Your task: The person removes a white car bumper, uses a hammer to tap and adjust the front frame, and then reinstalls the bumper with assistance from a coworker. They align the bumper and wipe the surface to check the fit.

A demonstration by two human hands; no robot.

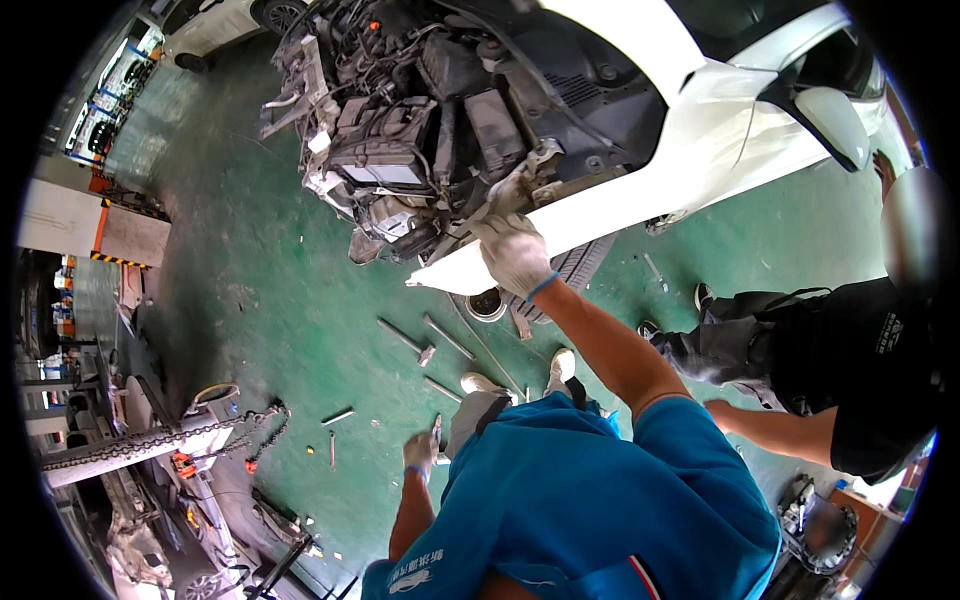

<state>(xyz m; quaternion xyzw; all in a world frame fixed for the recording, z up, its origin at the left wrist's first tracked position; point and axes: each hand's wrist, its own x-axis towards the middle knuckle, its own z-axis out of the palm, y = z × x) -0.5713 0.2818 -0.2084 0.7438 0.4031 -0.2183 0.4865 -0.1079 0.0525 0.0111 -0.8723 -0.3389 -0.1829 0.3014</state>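
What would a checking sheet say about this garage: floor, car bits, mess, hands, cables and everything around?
Surface: green floor, with dark patches.
Car things: white car, engine bay exposed.
Clutter: hammer and metal bar lying loose.
Right hand: gloved, touching the white panel near its front end.
Left hand: gloved, held low; grip unclear.
Cables: thin wire or rod on the floor; cannot tell which.
Surroundings: person in black at right; chain at left.

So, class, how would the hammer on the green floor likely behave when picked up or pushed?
The hammer would probably feel head-heavy, its blocky head being thicker than its handle. That straight, slender handle looks stiff. The blocky head should resist rolling.
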